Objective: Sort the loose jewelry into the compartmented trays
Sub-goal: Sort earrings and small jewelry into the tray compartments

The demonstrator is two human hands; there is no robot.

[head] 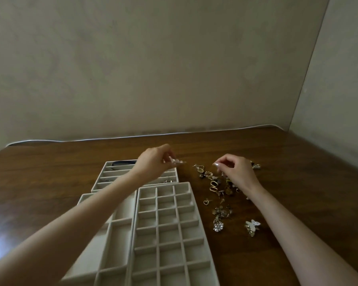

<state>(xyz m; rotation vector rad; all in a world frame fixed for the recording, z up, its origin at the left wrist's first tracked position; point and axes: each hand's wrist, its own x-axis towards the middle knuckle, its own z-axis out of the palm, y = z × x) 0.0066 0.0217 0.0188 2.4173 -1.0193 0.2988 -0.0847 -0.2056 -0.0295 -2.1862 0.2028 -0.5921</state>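
Blurred piece (pale, pinched)

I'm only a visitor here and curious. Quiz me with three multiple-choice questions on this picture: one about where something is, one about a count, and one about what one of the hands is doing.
1. Where does the loose jewelry lie?
A. in a bowl
B. on the wooden table
C. on the floor

2. How many trays are set out?
A. one
B. three
C. six

3. What is the left hand doing?
A. lying flat on the wood
B. pinching a small sparkly piece
C. gripping a pen

Answers:
1. B, because the pile sits on bare wood to the right of the trays.
2. B, because one tray lies farther back and two lie nearer, side by side.
3. B, because its fingertips hold the piece above the far tray's right corner.
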